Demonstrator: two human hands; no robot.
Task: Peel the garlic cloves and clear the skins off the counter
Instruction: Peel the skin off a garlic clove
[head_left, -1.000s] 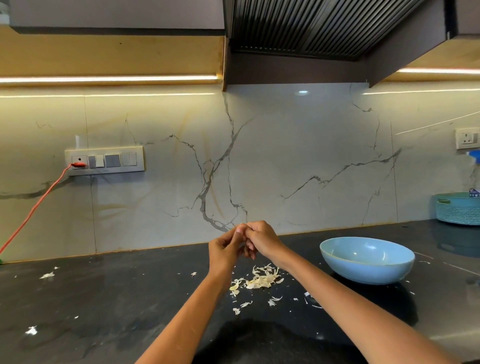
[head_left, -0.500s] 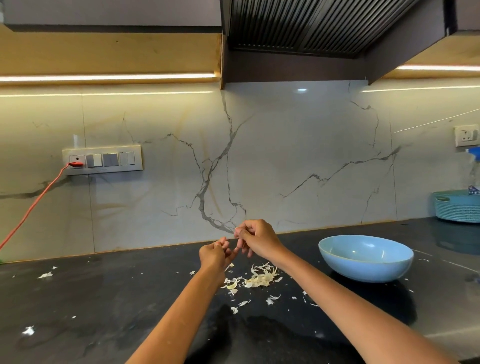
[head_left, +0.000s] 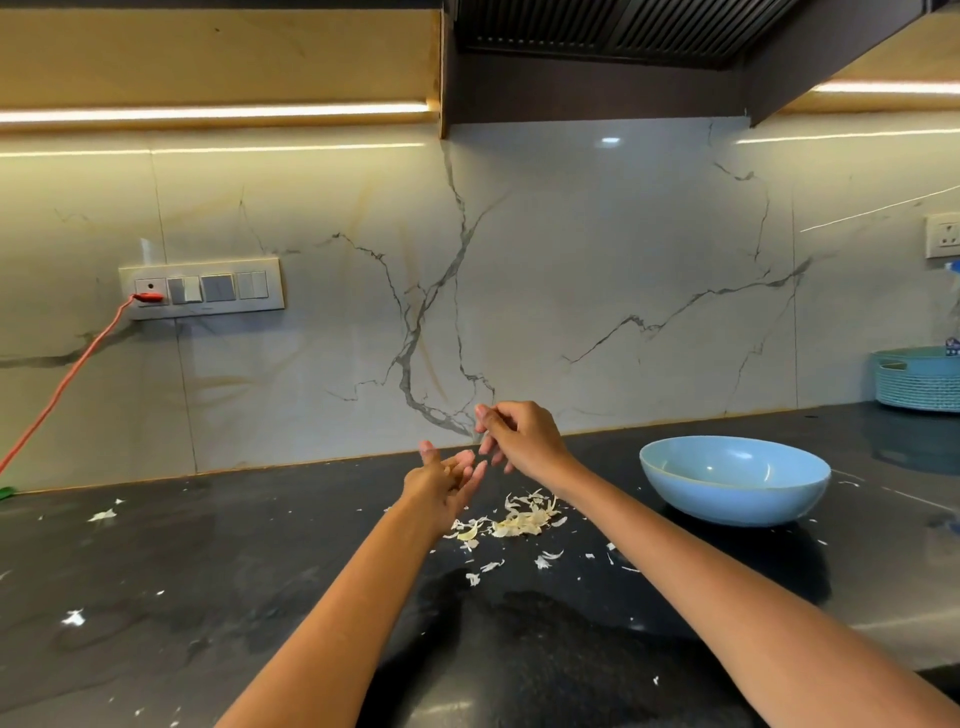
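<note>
1. Lying nearest the camera, loose flakes (head_left: 543, 561) of garlic skin are dotting the dark worktop (head_left: 208, 597) just in front of the main skin pile (head_left: 519, 522).
2. Sitting directly under and between the two hands, the skin pile is stretching left to right, with its right end pointing towards the blue bowl (head_left: 732, 480), which is standing well apart on that side.
3. Hovering above the pile's left end, the left hand (head_left: 447, 480) is lying palm up with fingers relaxed; something pale is resting against its fingers, probably a clove, though I cannot tell for sure.
4. Hanging above and behind the pile, a little higher and farther back, the right hand (head_left: 519, 436) is curling its fingertips together as if pinching a scrap of skin; what it is holding is too small to see.
5. Judging by this layout, either hand is near enough to sweep the pile, while the right one is closer to the bowl side.
</note>
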